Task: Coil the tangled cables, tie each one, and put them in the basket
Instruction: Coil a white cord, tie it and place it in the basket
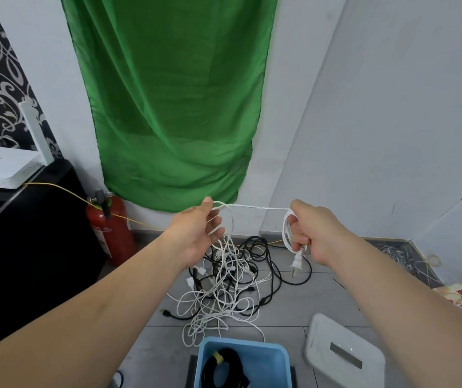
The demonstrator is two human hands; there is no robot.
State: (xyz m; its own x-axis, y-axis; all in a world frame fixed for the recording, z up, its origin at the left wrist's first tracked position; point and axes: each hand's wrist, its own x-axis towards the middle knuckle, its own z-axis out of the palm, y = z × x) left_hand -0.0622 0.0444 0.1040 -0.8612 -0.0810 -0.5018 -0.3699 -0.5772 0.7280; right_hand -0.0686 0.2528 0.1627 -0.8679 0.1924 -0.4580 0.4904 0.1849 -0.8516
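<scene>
- The right hand is curled tight round a few small loops of a white power cable. The cable's two-pin plug hangs just below the fist.
- The left hand is palm-up and largely open, its fingers loosely spread. The cable runs over the forefinger by the thumb, more guided than gripped.
- Between the hands the cable is stretched straight. From the left hand it drops into the tangle of white and black cables on the grey tiled floor.
- The step in hand looks like winding this cable into a coil, which is only begun.
- To do it well, the left hand should let the cable slide through, feed one even length at a time and shake off snags. It should not tug, since a hard pull would likely tighten the knots below.
- Each new loop should match those already in the right hand and lie flat beside them, with the cable's twist let out as it goes. A tail is best left free for tying.
- The blue basket stands near the person, just this side of the tangle. It holds one coiled black cable bound with a yellow tie.
- A white plastic lid-like object lies right of the basket.
- A red fire extinguisher stands left, below a green cloth.
- A white router sits on a black cabinet. Its small logo and the extinguisher's label are too small to read, and no other writing shows.
</scene>
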